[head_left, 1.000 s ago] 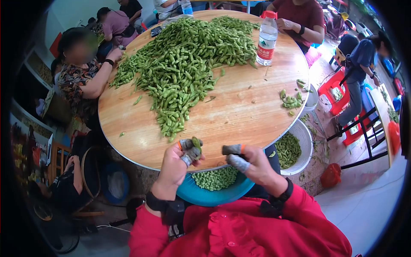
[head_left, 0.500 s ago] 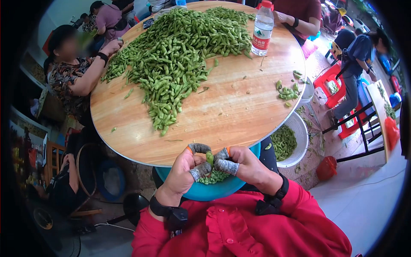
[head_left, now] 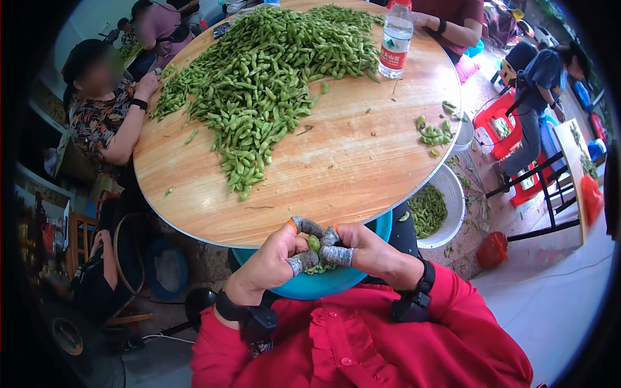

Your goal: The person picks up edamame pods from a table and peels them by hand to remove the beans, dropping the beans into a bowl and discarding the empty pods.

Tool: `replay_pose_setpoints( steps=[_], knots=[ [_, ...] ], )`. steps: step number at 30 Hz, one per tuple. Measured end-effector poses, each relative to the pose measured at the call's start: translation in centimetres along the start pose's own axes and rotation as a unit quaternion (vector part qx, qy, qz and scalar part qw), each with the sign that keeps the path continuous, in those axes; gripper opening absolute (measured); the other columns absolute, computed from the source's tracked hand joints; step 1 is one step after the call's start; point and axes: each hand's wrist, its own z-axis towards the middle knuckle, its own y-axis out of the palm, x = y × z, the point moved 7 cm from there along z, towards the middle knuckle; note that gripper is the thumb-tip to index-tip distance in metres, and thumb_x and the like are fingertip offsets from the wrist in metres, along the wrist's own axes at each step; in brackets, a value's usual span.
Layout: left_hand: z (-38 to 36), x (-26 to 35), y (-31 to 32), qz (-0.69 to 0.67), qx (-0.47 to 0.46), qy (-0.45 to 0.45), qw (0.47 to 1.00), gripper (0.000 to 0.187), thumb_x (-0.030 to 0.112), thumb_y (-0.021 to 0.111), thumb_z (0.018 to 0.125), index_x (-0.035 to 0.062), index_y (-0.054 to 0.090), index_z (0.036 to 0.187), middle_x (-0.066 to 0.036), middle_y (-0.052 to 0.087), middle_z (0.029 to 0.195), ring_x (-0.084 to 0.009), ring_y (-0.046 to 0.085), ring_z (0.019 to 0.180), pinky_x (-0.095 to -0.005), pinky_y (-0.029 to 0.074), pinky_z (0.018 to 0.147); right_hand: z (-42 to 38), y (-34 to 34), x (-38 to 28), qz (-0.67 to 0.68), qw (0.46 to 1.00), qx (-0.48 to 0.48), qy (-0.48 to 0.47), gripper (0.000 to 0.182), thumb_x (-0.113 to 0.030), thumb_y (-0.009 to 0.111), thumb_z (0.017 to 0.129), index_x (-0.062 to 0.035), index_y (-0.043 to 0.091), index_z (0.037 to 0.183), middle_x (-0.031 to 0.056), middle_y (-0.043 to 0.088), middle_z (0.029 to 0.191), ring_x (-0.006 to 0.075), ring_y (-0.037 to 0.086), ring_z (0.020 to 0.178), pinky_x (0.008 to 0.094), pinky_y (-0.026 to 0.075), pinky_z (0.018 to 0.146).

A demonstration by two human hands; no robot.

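My left hand (head_left: 279, 256) and my right hand (head_left: 369, 251) meet just past the near edge of the round wooden table (head_left: 343, 161). Grey cloth covers sit on the thumbs and index fingers. A green pod (head_left: 314, 244) is pinched between the fingertips of my left hand, and my right fingertips press against it from the side. Below the hands is a teal basin (head_left: 318, 286) with shelled green beans in it, partly hidden by the fingers. A large heap of green pods (head_left: 259, 97) covers the far left part of the table.
A water bottle (head_left: 396, 40) stands at the table's far right, with a few loose pods (head_left: 435, 134) nearer. A white basket (head_left: 455, 213) of pods is on the floor at right. Other people sit left and across; one person (head_left: 543, 84) stands at right.
Both hands have drawn slightly closer together, and the pod between the fingertips sits lower and shows less. The person at left has lowered a hand. The view has shifted slightly.
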Motion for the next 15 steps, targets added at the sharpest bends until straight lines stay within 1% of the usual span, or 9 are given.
replay_pose_setpoints(
  steps=[2,4,6,7,8,10,11,14,15],
  knots=[
    [0.3,-0.4,-0.5,0.019,-0.001,-0.008,1.0,0.041,0.005,0.061,0.077,0.0019,0.039,0.111,-0.003,0.057,0.078,-0.0087,0.053,0.07,-0.0211,0.042,0.063,0.0,0.3,-0.2,0.011,1.0,0.002,0.001,0.012,-0.014,0.057,0.083,-0.0027,0.055,0.084,-0.0027,0.054,0.075,0.0044,0.046,0.069,0.019,0.039,0.061],
    [0.6,-0.6,-1.2,0.018,0.007,-0.02,1.0,0.041,0.006,0.061,0.077,0.0018,0.038,0.111,-0.003,0.057,0.076,-0.0085,0.053,0.068,-0.0217,0.042,0.062,0.1,-0.5,-0.1,0.002,0.999,0.051,-0.008,0.011,-0.013,0.056,0.083,-0.0023,0.055,0.085,-0.0019,0.055,0.076,0.0048,0.047,0.07,0.0191,0.039,0.062],
    [0.0,0.6,-2.1,0.122,0.146,0.05,0.98,0.037,0.008,0.062,0.076,0.0014,0.042,0.107,-0.004,0.056,0.072,-0.0115,0.054,0.065,-0.024,0.043,0.06,0.1,-1.3,-0.1,-0.01,0.996,0.089,-0.017,0.011,-0.013,0.056,0.084,-0.0021,0.055,0.085,-0.0014,0.056,0.076,0.005,0.047,0.07,0.0194,0.039,0.062],
    [-0.5,1.4,-2.2,0.171,0.213,0.085,0.958,0.036,0.009,0.063,0.076,0.0012,0.045,0.105,-0.005,0.056,0.07,-0.013,0.054,0.063,-0.0251,0.044,0.059,-0.1,-1.7,-0.3,-0.017,0.994,0.103,-0.02,0.01,-0.012,0.055,0.084,-0.0021,0.055,0.084,-0.0013,0.056,0.076,0.0051,0.047,0.07,0.0197,0.039,0.063],
    [-1.0,2.7,-1.1,0.306,0.216,0.124,0.919,0.034,0.01,0.064,0.074,0.0007,0.047,0.102,-0.006,0.055,0.07,-0.0157,0.055,0.063,-0.0268,0.044,0.059,-0.2,-2.0,-0.3,-0.024,0.993,0.116,-0.022,0.01,-0.012,0.055,0.084,-0.0021,0.055,0.084,-0.0012,0.056,0.077,0.0051,0.047,0.071,0.0199,0.039,0.063],
    [-2.1,4.6,1.8,0.553,0.21,0.19,0.784,0.03,0.012,0.065,0.072,-0.0002,0.051,0.095,-0.009,0.054,0.069,-0.0213,0.055,0.062,-0.0303,0.044,0.057,-0.2,-1.8,-0.6,-0.026,0.992,0.114,-0.052,0.011,-0.013,0.054,0.084,-0.0018,0.056,0.085,-0.002,0.056,0.076,0.0048,0.046,0.071,0.0207,0.039,0.063],
    [-2.0,4.0,1.9,0.585,0.226,0.2,0.753,0.026,0.01,0.066,0.068,-0.0004,0.053,0.088,-0.012,0.054,0.07,-0.0286,0.055,0.063,-0.0353,0.044,0.056,-0.2,-1.6,-0.7,-0.027,0.991,0.112,-0.065,0.011,-0.013,0.054,0.085,-0.0016,0.056,0.085,-0.0024,0.056,0.076,0.0047,0.046,0.071,0.021,0.039,0.064],
    [-1.6,3.4,2.2,0.646,0.224,0.221,0.696,0.027,0.008,0.065,0.067,0.0001,0.053,0.09,-0.013,0.055,0.073,-0.03,0.055,0.065,-0.0378,0.044,0.055,-0.3,-1.2,-1.3,-0.043,0.991,0.111,-0.052,0.011,-0.012,0.053,0.085,-0.0007,0.056,0.086,-0.0029,0.056,0.077,0.0039,0.045,0.072,0.0214,0.04,0.064],
    [-1.6,3.2,2.2,0.632,0.227,0.226,0.706,0.026,0.007,0.064,0.068,0.0002,0.053,0.089,-0.013,0.055,0.072,-0.0305,0.055,0.064,-0.0374,0.044,0.056,-0.3,-1.3,-1.2,-0.04,0.992,0.107,-0.062,0.011,-0.011,0.053,0.084,-0.0005,0.056,0.087,-0.0029,0.056,0.077,0.004,0.045,0.072,0.0215,0.04,0.064]
  ],
)
